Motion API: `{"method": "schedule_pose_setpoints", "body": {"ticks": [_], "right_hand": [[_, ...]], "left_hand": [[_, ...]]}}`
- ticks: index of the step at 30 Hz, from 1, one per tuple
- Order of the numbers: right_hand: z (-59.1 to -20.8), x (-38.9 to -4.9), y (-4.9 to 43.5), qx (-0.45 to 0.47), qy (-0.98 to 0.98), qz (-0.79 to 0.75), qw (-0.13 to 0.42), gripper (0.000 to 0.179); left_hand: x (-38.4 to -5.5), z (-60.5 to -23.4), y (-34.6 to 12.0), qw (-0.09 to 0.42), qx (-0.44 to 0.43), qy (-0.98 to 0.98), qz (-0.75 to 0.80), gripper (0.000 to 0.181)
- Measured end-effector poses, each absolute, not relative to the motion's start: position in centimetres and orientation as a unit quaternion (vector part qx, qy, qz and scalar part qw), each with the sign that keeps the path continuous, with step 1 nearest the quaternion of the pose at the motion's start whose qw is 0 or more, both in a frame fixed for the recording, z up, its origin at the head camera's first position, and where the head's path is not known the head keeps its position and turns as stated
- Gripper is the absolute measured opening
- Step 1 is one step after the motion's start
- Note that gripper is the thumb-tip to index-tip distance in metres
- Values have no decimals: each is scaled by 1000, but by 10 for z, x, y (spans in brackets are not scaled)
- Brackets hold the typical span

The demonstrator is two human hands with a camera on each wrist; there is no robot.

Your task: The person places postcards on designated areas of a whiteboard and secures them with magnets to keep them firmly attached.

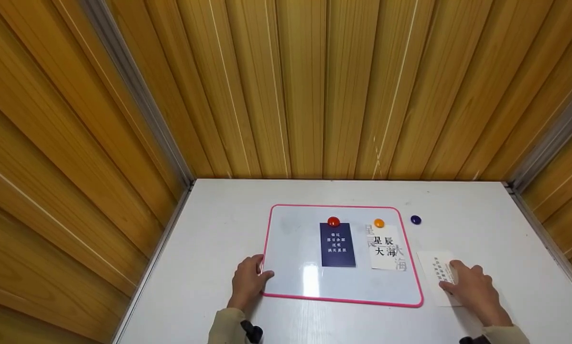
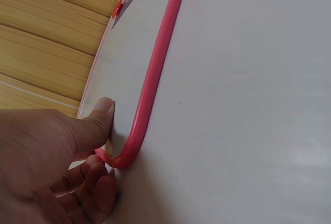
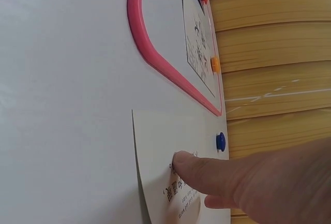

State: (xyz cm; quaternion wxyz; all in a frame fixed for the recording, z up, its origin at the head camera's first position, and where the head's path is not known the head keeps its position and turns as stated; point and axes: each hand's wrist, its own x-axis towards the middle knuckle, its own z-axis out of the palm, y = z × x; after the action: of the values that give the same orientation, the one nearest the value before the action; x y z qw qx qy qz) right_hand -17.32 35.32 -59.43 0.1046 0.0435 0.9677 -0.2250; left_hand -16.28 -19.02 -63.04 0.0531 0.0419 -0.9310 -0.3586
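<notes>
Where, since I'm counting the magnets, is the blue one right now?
In the head view, the blue magnet lies on the white table, just right of the top-right corner of the whiteboard, beyond the card the right hand touches.

You've got yellowish wood-look panels point(image 1: 305, 95) across the whole top, a grey strip point(image 1: 141, 91) running down upper left, and a white table point(image 1: 209, 215) bottom centre.

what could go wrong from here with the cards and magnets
The loose white card under the right hand could crease or slip if dragged. The navy card has only the red magnet at its top, so a bump might skew it. The blue magnet, lying off the whiteboard, could get knocked away.
</notes>
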Motion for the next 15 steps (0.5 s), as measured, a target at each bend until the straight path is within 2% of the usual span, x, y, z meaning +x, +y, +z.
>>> {"method": "schedule_pose_setpoints", "body": {"ticks": [15], "right_hand": [[-595, -175, 355, 45, 965, -235, 105, 80]], "left_hand": [[-161, -632, -189, 53, 49, -929, -363, 55]]}}
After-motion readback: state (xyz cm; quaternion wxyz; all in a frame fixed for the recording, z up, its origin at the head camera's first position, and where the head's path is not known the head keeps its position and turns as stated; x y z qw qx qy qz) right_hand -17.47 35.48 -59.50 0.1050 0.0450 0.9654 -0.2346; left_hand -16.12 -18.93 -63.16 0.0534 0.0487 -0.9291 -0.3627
